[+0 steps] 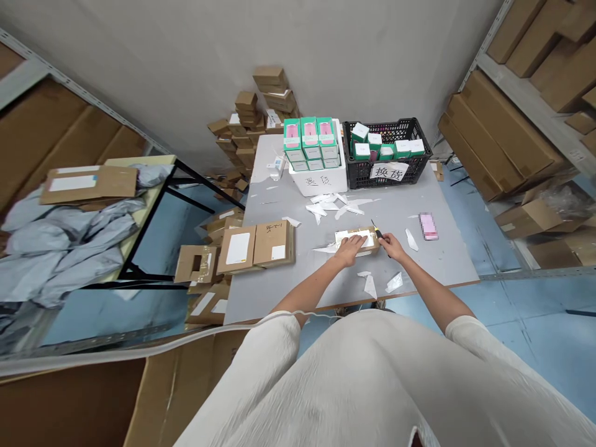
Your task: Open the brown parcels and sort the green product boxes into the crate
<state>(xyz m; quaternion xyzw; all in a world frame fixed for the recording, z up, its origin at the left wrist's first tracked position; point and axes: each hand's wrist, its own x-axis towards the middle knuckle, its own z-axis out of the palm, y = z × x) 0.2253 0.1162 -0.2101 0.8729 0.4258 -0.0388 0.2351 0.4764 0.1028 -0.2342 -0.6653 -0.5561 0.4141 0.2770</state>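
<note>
On the grey table [316, 279] lies a small cardboard box [371, 239] with a white label on top. My left hand [350, 249] presses flat on the label, fingers stretched out. My right hand [392, 246] is wrapped around a yellow and black utility knife [379, 234] at the right end of the box. The knife's tip points away from me, toward the back of the table. Torn white paper scraps [370, 285] lie in front of the box, and more lie behind it.
At the back stand a white bin [321, 181] of green and pink boxes and a black crate [382, 174] with more. Stacked flat cartons [274, 245] sit left, a pink item [428, 226] right. Grey parcels [93, 230] fill a side table; shelves [512, 77] stand at right.
</note>
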